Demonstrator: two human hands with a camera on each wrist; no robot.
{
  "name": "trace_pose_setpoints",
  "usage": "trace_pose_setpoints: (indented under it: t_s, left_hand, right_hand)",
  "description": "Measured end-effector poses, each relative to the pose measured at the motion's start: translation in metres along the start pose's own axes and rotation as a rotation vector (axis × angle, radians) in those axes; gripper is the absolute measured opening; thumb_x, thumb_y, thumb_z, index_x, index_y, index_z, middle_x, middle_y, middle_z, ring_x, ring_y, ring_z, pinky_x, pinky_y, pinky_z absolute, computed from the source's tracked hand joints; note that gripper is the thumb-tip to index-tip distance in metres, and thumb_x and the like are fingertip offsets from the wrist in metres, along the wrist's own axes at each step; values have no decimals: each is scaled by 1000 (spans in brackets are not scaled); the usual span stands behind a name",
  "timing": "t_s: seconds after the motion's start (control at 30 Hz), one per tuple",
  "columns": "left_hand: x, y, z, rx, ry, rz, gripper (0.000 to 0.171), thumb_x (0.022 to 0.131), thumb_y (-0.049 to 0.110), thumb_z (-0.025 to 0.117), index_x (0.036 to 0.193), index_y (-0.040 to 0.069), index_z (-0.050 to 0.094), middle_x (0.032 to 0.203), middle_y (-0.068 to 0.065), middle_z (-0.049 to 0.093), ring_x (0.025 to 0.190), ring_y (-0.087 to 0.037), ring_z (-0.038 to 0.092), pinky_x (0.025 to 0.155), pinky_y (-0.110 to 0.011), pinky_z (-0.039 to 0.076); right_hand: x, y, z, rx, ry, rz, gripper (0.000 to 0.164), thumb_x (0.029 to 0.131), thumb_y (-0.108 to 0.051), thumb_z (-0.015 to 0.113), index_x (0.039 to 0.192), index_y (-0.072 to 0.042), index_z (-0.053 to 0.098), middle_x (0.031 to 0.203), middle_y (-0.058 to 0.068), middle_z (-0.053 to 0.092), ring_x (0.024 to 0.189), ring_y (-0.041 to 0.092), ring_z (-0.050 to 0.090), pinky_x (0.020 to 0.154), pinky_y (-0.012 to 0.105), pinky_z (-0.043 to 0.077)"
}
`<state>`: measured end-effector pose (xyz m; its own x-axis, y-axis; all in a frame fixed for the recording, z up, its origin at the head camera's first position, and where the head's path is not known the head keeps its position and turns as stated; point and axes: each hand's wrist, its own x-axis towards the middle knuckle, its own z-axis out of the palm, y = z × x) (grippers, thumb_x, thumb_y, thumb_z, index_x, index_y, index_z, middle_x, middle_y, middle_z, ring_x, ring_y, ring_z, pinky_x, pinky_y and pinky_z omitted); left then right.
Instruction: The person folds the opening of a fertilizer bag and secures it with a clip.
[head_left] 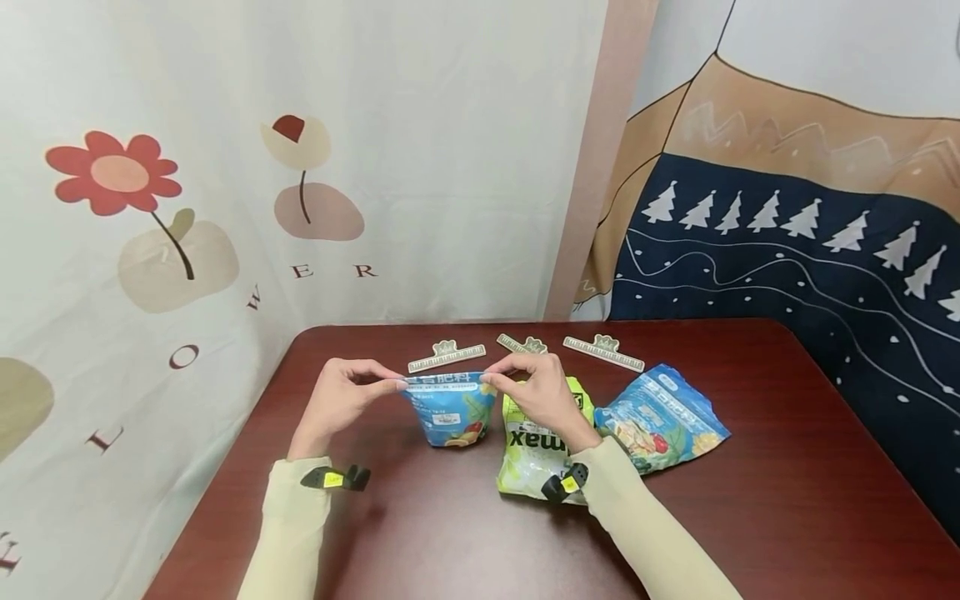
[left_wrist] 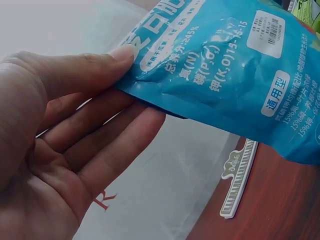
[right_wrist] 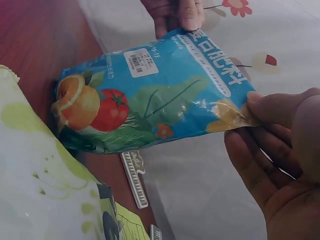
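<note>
Presently, your blue pouch [head_left: 450, 417] hangs between your two hands, its printed face turned toward you and its top edge level with the grip. Your left hand [head_left: 348, 402] pinches the pouch's upper left corner, thumb on the near face and index finger behind; the other fingers are loosely extended. Your right hand [head_left: 543, 387] pinches the opposite upper corner in like manner, thumb in front, fingertips behind. Below the grip, the near face bears a white barcode sticker [right_wrist: 141, 63] and a printed tomato [right_wrist: 111, 110]. Whether the pouch's base touches the table [head_left: 450, 533] cannot be told with confidence, as it is poorly seen.

Just right of the held pouch, a green-and-white bag [head_left: 528, 467] lies beneath your right wrist, partly covered by your forearm. Farther right of the grip, partly behind that forearm, you have a second blue pouch [head_left: 667, 417] lying flat. Beyond your hands, three ruler-like clips sit near the far edge: a left clip [head_left: 447, 357] behind the held pouch, a middle clip [head_left: 517, 343] past your right hand, and a right clip [head_left: 603, 353] farther to its right. Behind these hangs a pale curtain [head_left: 465, 167] printed with flowers.
</note>
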<state>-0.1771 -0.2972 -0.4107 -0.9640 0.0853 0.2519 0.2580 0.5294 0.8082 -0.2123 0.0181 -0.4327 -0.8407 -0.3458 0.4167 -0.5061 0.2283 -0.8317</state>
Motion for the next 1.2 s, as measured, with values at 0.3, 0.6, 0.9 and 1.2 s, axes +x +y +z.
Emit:
trace_pose_setpoints:
  t_s: [0.3, 0.6, 0.9, 1.2]
  left_hand:
    - [1, -3, 2, -52, -24, -3, 16, 84, 29, 86, 94, 18, 83, 87, -1, 79, 71, -13, 63, 58, -26, 48]
    - [6, -8, 2, -151, -64, 23, 20, 88, 21, 82, 103, 8, 79, 94, -6, 78, 79, -18, 71, 69, -28, 58]
    - [30, -12, 4, -164, -79, -25, 32, 97, 31, 72, 121, 10, 73, 116, -18, 75, 96, -26, 76, 83, -36, 62]
    - [54, -13, 7, -3, -110, -74, 39, 94, 45, 73, 126, 23, 70, 124, -6, 73, 99, -20, 74, 89, -39, 60]
  right_hand:
    - [-4, 2, 0, 117, 31, 151, 12, 86, -35, 83, 88, -24, 83, 83, -3, 78, 73, 14, 64, 63, 24, 49]
    - [-5, 5, 0, 116, 16, 144, 10, 89, -35, 80, 90, -26, 82, 90, -5, 79, 87, 13, 67, 71, 28, 50]
    - [-5, 5, 1, 134, 21, 148, 8, 90, -33, 80, 91, -26, 82, 91, -5, 79, 88, 14, 73, 72, 29, 56]
    - [-6, 5, 0, 154, 25, 132, 10, 90, -33, 80, 91, -24, 83, 92, -2, 80, 89, 18, 73, 73, 29, 58]
